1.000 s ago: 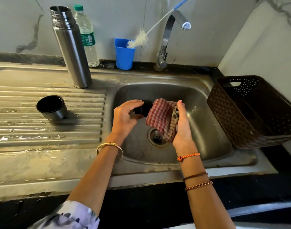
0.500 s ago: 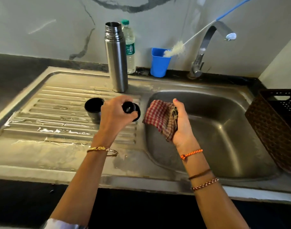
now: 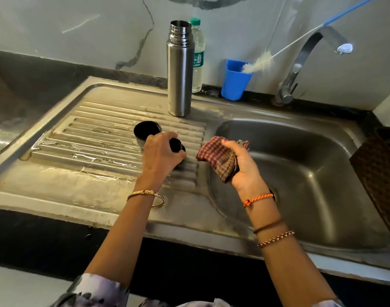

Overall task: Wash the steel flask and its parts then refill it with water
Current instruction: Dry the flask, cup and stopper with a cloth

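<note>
The open steel flask [image 3: 179, 72] stands upright at the back of the wet drainboard [image 3: 89, 142]. Its cup lid [image 3: 146, 131] sits mouth up on the ribs in front of it. My left hand [image 3: 160, 155] is closed around the small black stopper [image 3: 176, 145], low over the drainboard right beside the cup. My right hand [image 3: 242, 163] grips a bunched red checked cloth [image 3: 216, 155] over the left rim of the sink basin [image 3: 300, 165].
A plastic water bottle [image 3: 198, 54] stands behind the flask. A blue cup [image 3: 235, 79] holds a bottle brush [image 3: 259, 63] leaning toward the tap [image 3: 300, 65]. A brown woven basket [image 3: 380, 173] sits at the right edge.
My left hand carried the stopper from over the basin leftward to the drainboard and lowered it beside the cup. The right hand with the cloth stayed near the basin's left rim.
</note>
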